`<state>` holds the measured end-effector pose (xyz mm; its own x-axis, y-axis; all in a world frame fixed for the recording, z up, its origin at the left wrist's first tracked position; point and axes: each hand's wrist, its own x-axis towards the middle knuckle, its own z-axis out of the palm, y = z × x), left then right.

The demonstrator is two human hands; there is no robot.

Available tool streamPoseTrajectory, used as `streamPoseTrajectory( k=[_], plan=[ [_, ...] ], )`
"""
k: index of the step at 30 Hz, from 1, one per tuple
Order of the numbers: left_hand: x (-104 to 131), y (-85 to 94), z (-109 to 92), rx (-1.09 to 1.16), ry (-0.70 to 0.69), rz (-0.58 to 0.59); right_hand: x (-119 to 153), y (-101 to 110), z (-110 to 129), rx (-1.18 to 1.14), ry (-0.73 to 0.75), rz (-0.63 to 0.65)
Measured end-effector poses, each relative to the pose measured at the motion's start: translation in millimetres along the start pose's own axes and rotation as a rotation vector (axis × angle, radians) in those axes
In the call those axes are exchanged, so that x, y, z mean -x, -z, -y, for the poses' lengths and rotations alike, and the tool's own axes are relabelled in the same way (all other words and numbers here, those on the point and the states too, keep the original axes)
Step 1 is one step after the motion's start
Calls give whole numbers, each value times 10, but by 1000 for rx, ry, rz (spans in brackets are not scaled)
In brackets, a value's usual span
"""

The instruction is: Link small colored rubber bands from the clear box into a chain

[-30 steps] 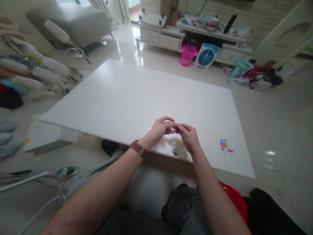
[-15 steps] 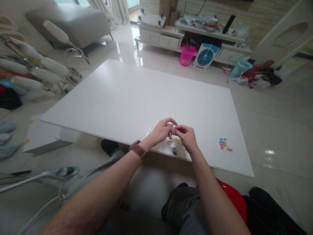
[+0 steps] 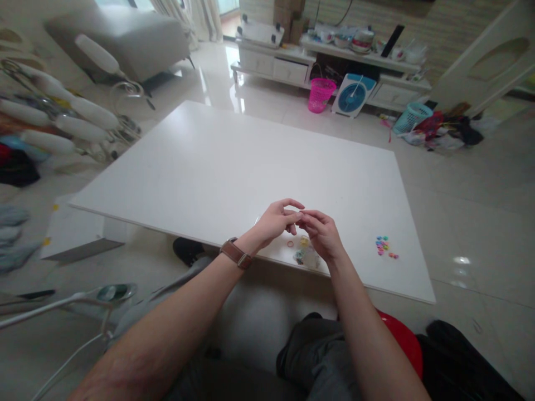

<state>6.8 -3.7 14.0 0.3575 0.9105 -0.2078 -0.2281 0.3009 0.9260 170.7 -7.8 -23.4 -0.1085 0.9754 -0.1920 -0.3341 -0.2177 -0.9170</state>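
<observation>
My left hand (image 3: 279, 221), with a brown watch strap (image 3: 236, 253) at the wrist, meets my right hand (image 3: 321, 229) over the front part of the white table (image 3: 234, 167). The fingertips of both hands are pinched together; whatever lies between them is too small to make out. Just below my hands lie a small orange ring (image 3: 290, 244), a yellowish piece (image 3: 304, 240) and a clear bag (image 3: 310, 257) with small dark and green bits beside it. Several colourful beads (image 3: 382, 245) are scattered to the right of my right hand.
Beyond the table stand a pink basket (image 3: 321, 94), a blue and white fan (image 3: 353, 96) and a low white cabinet (image 3: 288, 71). A red stool (image 3: 403, 340) is beside my right leg. A white box (image 3: 79, 228) sits below the table's left edge.
My right hand has turned slightly and its fingers have shifted up against my left fingertips. The clear bag below is a little less covered. The beads have not moved.
</observation>
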Motion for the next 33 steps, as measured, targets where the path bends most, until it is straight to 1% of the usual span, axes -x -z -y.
streamPoseTrajectory(
  k=[3, 5, 10, 16, 20, 26, 29, 33],
  plan=[
    [3, 2, -13, 17, 23, 20, 24, 6, 51, -8, -72, 39],
    [4, 2, -30, 3, 39, 26, 31, 18, 64, -5, -86, 68],
    [-15, 3, -43, -16, 69, 3, 23, 51, 48, 31, -48, 88],
    [-25, 17, 0, -59, 6, -31, 10, 89, 18, 136, 13, 82],
    [-6, 34, 22, -79, 8, -18, 12, 115, -6, 178, 21, 97],
    [5, 79, 59, -180, 35, 35, 33, 142, 36, 248, -33, 193],
    [4, 104, 82, -201, 55, 57, 46, 172, 99, 308, -84, 270],
    [16, 109, 89, -157, 94, 147, 74, 219, 185, 315, -135, 386]
  ],
)
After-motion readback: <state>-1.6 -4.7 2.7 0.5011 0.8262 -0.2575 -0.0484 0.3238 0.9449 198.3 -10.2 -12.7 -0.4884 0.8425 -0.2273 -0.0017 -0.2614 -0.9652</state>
